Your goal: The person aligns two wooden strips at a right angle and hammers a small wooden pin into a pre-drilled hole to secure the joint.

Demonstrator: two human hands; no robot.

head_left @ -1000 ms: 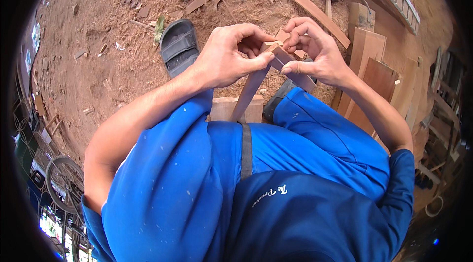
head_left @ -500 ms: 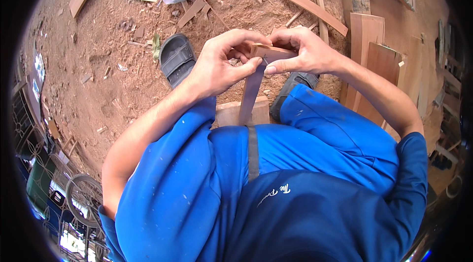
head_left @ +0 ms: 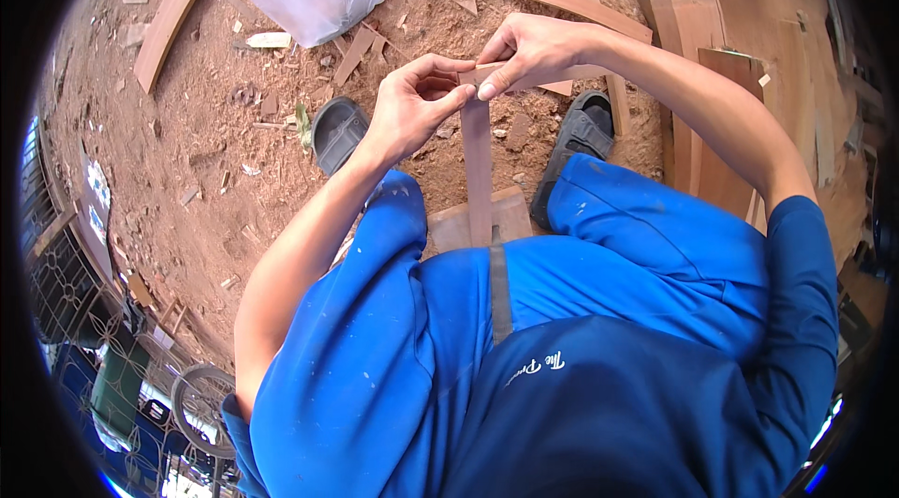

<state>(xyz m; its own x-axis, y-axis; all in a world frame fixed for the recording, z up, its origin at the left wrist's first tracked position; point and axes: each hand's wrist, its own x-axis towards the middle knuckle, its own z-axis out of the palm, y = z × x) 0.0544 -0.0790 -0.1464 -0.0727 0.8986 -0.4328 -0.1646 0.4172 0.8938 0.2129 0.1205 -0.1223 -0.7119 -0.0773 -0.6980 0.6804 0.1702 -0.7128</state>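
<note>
Two wooden strips (head_left: pixel 477 165) meeting at a corner, left hand (head_left: pixel 405 116) pinching it from the left side, right hand (head_left: pixel 540 48) grasping it from the right

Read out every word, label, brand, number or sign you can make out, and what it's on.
Dark blue fabric shirt: white script lettering, partly readable, its end blurred; I won't copy its words.
White-and-blue flat sheet, far left: any print is too small to read.
</note>
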